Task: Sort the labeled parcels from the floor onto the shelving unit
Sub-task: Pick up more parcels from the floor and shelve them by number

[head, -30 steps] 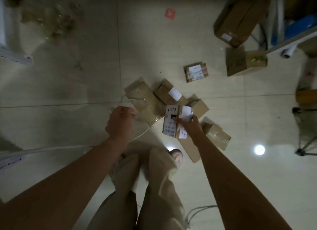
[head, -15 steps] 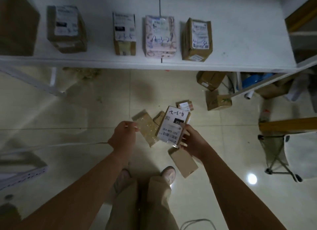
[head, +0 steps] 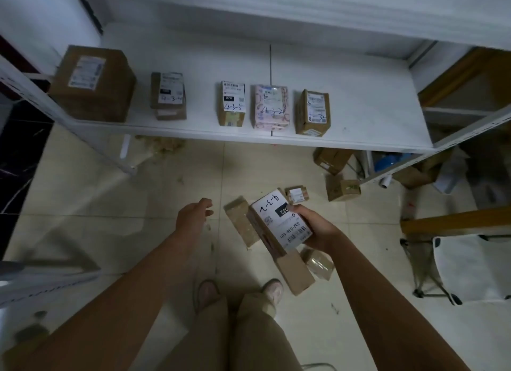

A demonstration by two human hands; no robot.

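Carrying step: the right hand [head: 313,227] grips a labelled parcel [head: 279,222] above the floor, near the white shelf [head: 367,116]; the left hand [head: 193,217] hangs empty, fingers loosely spread. Next, judged: lift it to a free spot beside the five shelved boxes [head: 312,112]. More parcels [head: 296,271] lie at the feet, a tripping risk.

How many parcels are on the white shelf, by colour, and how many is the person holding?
Brown boxes on the shelf: 4, at
Pink parcel on the shelf: 1
Labeled box held in the right hand: 1
Total: 6
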